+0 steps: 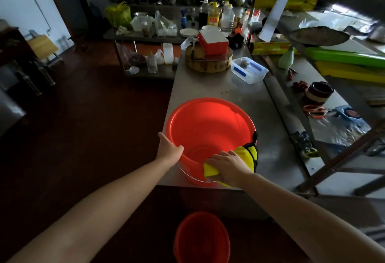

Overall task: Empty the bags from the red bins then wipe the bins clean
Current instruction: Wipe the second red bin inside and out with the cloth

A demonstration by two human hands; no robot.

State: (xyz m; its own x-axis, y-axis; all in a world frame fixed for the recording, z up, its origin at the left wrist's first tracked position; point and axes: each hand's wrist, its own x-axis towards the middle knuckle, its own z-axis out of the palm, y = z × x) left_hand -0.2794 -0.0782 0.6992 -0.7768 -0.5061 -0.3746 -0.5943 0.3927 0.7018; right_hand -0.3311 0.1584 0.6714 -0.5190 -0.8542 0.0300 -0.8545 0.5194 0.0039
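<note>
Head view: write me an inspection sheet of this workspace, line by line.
Surface: steel table, a few small scraps past the bin.
Job's things: table bin at the near edge, no bag inside; floor bin below, upright; yellow cloth on the table bin's near rim.
Clutter: chopping block with a red box on it, clear tub beside it; scissors on the right shelf.
Grips: left hand holds the table bin's left rim; right hand grips the cloth.
Cables: nothing seen.
Surroundings: back table crowded with bottles; dark red floor.

Empty red bin on counter, cloth at rim
</note>
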